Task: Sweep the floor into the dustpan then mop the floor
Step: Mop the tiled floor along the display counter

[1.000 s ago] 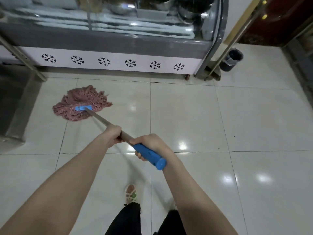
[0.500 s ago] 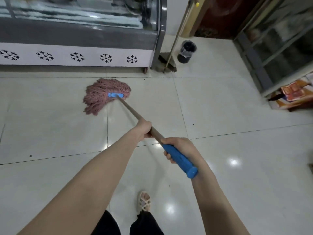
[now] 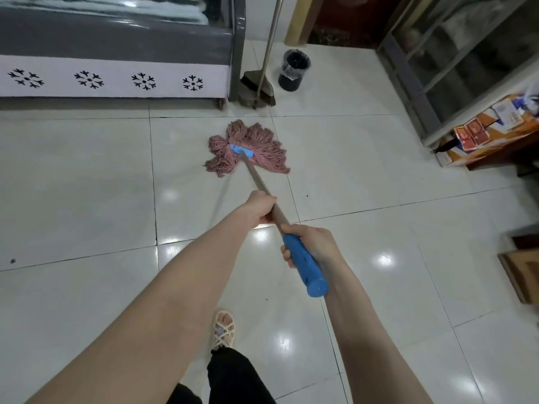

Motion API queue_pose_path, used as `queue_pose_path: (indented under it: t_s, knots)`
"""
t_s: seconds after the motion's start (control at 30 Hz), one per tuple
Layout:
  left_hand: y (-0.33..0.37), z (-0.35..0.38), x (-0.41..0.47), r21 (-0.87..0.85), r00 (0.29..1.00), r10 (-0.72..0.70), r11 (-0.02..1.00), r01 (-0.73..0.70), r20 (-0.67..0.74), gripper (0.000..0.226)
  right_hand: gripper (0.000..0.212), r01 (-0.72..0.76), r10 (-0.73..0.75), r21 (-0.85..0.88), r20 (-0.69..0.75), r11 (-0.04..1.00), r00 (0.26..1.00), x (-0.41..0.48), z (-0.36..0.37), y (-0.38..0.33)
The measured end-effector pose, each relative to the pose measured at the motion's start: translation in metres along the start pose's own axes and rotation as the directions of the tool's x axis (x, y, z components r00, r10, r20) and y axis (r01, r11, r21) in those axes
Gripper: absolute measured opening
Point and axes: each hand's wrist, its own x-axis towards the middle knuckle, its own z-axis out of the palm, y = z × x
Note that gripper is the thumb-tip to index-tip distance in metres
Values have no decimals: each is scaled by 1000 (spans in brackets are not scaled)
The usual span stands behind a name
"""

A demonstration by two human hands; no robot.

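Near: the wearer's sandalled foot (image 3: 223, 328) is forward on the tile. Right hand (image 3: 315, 246) is wrapped round the blue grip (image 3: 304, 266) at the top of the mop, fingers curled tight. Left hand (image 3: 261, 209) is fisted on the bare shaft (image 3: 264, 188) just ahead, close to the right but not touching.

Mop head (image 3: 250, 150) lies flat on the floor (image 3: 87, 185), strands fanned out.

Change vs a second ago: the head has tracked right along the counter (image 3: 116, 39) front, from its left part to just short of its right corner. I read that as a mopping pass under way, with the strip by the counter covered.

Beyond: long-handled dustpan (image 3: 256, 88) parked against that corner, black bin (image 3: 293, 71) beside it. Sweeping looks done, my call. A dark speck (image 3: 306, 196) sits right of the shaft, so mopping isn't finished.
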Motion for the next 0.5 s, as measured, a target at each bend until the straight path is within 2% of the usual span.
queue_pose_path:
  t_s: [0.27,0.37,0.5]
  knots:
    - [-50,-112,-76,-94,974,-5,995,-16,-226,24,17,-42,71,-118,246,992,967,-40,73,49]
    - [-81,-154,-115,-120,948,-31,993,-8,-318,9,19,-48,107,-180,334,983,936,-62,102,78]
    - [-140,-211,-172,-99,892,-47,995,2,-449,20,20,-24,136,-249,445,968,885,-101,140,135]
